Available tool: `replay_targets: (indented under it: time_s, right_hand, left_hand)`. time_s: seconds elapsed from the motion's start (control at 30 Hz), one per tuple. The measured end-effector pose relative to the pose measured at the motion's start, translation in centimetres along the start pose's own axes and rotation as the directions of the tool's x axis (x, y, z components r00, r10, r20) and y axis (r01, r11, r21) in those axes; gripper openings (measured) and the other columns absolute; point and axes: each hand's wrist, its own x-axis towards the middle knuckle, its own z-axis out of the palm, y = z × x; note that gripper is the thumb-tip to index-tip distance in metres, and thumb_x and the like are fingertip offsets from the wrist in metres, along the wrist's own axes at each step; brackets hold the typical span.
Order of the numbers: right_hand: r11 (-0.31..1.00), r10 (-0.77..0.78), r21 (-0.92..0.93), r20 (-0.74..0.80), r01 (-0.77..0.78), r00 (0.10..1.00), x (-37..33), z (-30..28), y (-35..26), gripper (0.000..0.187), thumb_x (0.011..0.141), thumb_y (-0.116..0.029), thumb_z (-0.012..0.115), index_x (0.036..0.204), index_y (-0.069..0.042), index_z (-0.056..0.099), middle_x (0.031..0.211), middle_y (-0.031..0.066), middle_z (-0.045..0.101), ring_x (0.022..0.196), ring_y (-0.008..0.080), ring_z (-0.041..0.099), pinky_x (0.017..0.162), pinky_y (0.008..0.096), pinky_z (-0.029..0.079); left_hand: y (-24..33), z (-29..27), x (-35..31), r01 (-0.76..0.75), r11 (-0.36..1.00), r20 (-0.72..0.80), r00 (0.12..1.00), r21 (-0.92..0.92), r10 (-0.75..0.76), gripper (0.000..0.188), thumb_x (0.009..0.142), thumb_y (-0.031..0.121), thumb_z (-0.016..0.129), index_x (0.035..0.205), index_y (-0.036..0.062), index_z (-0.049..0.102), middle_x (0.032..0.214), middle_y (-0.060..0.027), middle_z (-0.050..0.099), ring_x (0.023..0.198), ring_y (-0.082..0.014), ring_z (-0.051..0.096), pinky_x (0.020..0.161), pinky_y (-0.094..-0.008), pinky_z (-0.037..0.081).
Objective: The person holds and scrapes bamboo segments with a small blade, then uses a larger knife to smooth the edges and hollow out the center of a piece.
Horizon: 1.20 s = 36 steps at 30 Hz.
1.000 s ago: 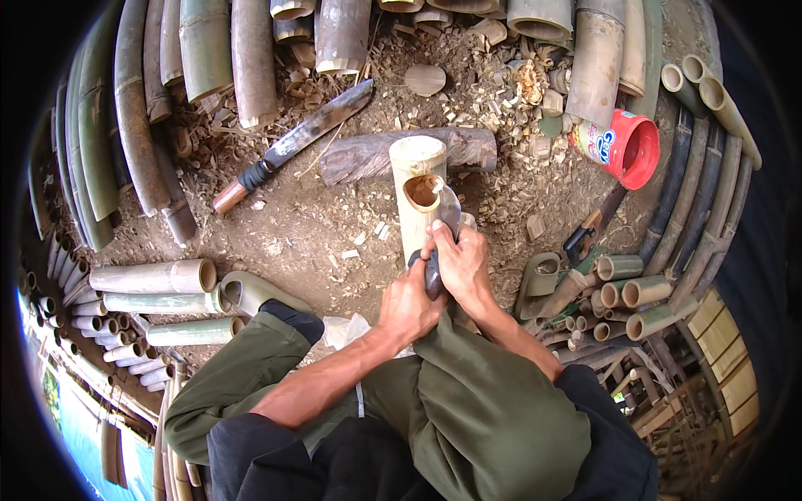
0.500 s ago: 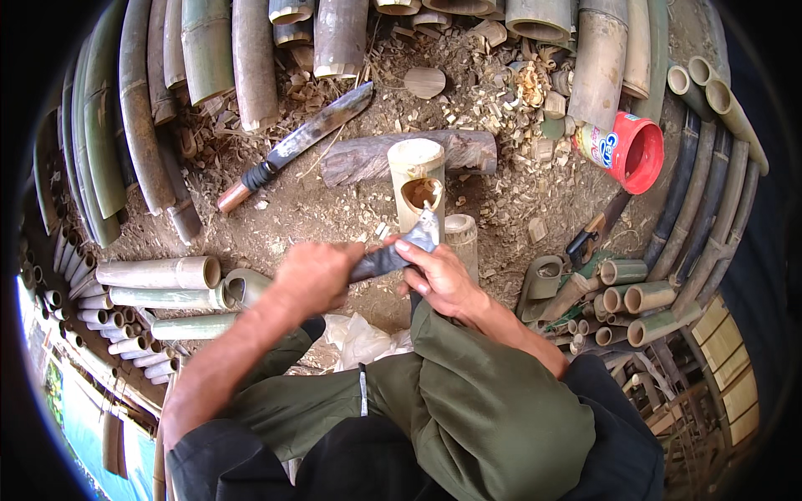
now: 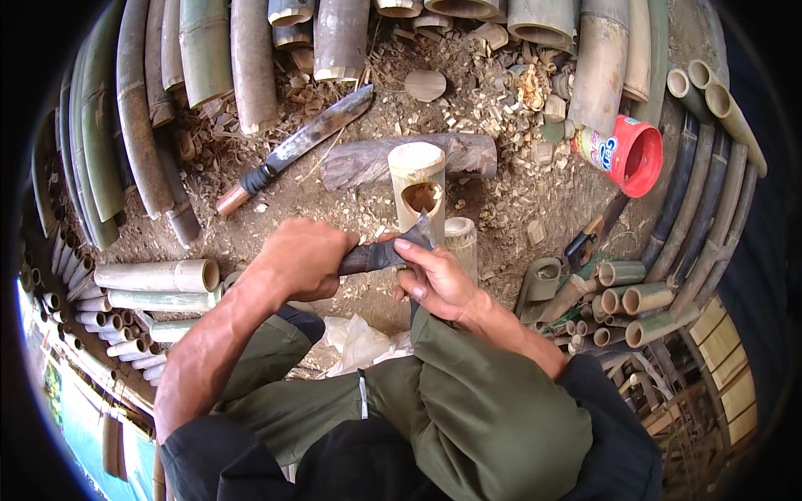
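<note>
My left hand [image 3: 305,257] is wrapped round the dark handle of a knife [image 3: 368,258] with a short pointed blade. My right hand [image 3: 443,282] pinches the knife near its blade, thumb on top and fingers curled below. Just beyond the blade tip stands an upright bamboo tube [image 3: 418,164], pale and closed at the top, with a rounded opening cut in its side. A shorter bamboo piece [image 3: 460,242] stands to its right. Behind the tube a rough log [image 3: 355,163] lies on the ground. Part of the knife is covered by my fingers.
A machete [image 3: 313,134] lies at the far left. A red tub [image 3: 642,156] lies tipped at the far right, near another knife [image 3: 595,228]. Bamboo poles [image 3: 255,67] ring the ground, with cut tubes [image 3: 159,276] left and right. Wood chips [image 3: 484,108] and a plastic bag [image 3: 363,341] lie about.
My left fist has shifted left and slightly up, with more of the knife handle showing beside it. My right hand stays nearly where it was. The blade remains close to the bamboo opening.
</note>
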Motion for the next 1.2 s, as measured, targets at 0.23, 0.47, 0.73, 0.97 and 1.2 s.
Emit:
replay_targets:
  time_s: [0.23,0.47,0.73,0.97,1.2]
  right_hand:
    - [0.670,-0.441,-0.733,-0.261,0.121,0.859,0.2,-2.8,1.3,0.029,0.096,-0.025,0.059,0.094,0.001,0.072,0.068,0.0100,0.066,0.054,0.0182,0.059,0.057,0.0344,0.050]
    - [0.306,-0.654,-0.950,-0.261,-0.068,0.710,0.4,-1.8,-0.8,0.039,0.098,-0.030,0.049,0.087,0.002,0.069,0.064,0.0115,0.067,0.059,0.0232,0.066,0.061,0.0368,0.052]
    - [0.371,-0.413,-0.925,-0.092,0.076,0.906,4.0,0.8,1.4,0.033,0.102,-0.027,0.045,0.100,0.003,0.060,0.082,0.0145,0.070,0.067,0.0236,0.067,0.068,0.0393,0.054]
    - [0.907,-0.405,0.160,0.079,0.389,0.911,3.7,2.6,0.0,0.021,0.100,-0.015,0.051,0.117,-0.002,0.052,0.105,0.0168,0.066,0.073,0.0203,0.065,0.073,0.0347,0.054]
    - [0.739,-0.325,0.657,0.157,0.146,0.933,2.0,1.3,-2.2,0.040,0.104,-0.036,0.039,0.116,-0.005,0.062,0.086,0.0100,0.068,0.077,0.0240,0.068,0.087,0.0408,0.056]
  left_hand:
    - [5.5,12.4,3.1,0.179,0.735,-0.108,0.940,-0.655,-0.325,0.040,0.074,0.016,0.070,0.111,0.0067,0.059,0.082,-0.0196,0.069,0.076,-0.0349,0.070,0.075,-0.0447,0.058]
    - [12.0,13.3,6.8,0.078,0.365,-0.113,0.872,-0.928,-0.475,0.051,0.075,0.017,0.071,0.121,-0.0003,0.058,0.092,-0.0245,0.070,0.085,-0.0370,0.071,0.081,-0.0418,0.055]
    - [3.1,15.1,4.0,0.224,0.481,-0.142,0.778,-0.848,-0.613,0.046,0.073,0.030,0.081,0.113,0.0099,0.069,0.086,-0.0158,0.073,0.076,-0.0245,0.073,0.072,-0.0381,0.059]
    - [0.3,-1.0,1.1,0.291,0.956,-0.241,0.931,0.032,-0.275,0.018,0.075,0.014,0.067,0.091,0.0117,0.074,0.077,-0.0142,0.071,0.070,-0.0298,0.071,0.064,-0.0402,0.057]
    - [8.1,-11.8,6.4,0.063,0.802,0.055,0.991,0.595,-0.118,0.012,0.084,0.020,0.069,0.078,0.0106,0.074,0.076,-0.0042,0.072,0.070,-0.0176,0.069,0.062,-0.0305,0.054]
